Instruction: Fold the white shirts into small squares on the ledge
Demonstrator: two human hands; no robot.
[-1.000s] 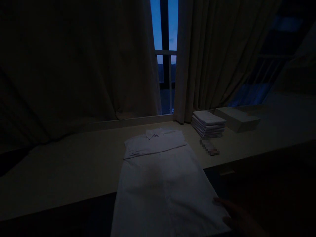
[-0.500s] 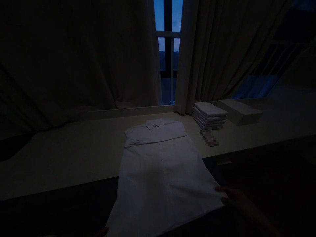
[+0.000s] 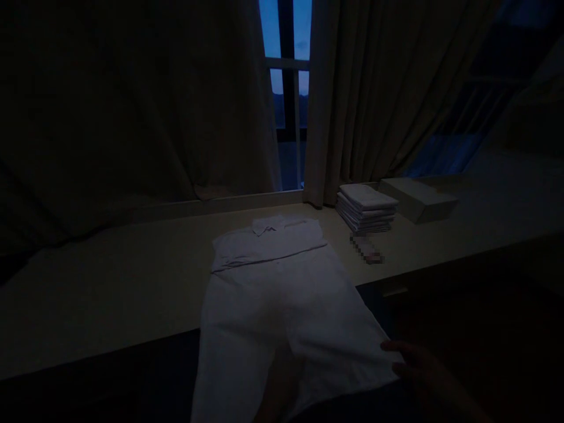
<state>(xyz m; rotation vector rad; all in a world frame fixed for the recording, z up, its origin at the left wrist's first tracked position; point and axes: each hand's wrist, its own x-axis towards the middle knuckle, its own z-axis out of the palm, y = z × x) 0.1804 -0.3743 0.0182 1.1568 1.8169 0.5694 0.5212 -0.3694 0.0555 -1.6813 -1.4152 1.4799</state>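
A white collared shirt (image 3: 326, 299) lies front up on the pale counter, its collar at the far end. A fold runs across its chest, and its lower part hangs over the front edge towards me. At the right corner of the hem, my right hand (image 3: 416, 361) pinches the cloth between thumb and finger. My left hand (image 3: 284, 370) is over the middle of the lower shirt, dark and blurred. I cannot make out its fingers or whether it grips the cloth.
A stack of folded white cloth (image 3: 368, 205) stands on the counter (image 3: 145, 282) to the right. Near it are a pale box (image 3: 418, 200) and a small pixelated item (image 3: 366, 248). Curtains (image 3: 176, 106) hang behind, parted at a window (image 3: 286, 88). The room is dim.
My left hand has left the shirt's lower left corner and moved right to the middle of its lower part. My right hand keeps its pinch. The whole view has shifted slightly.
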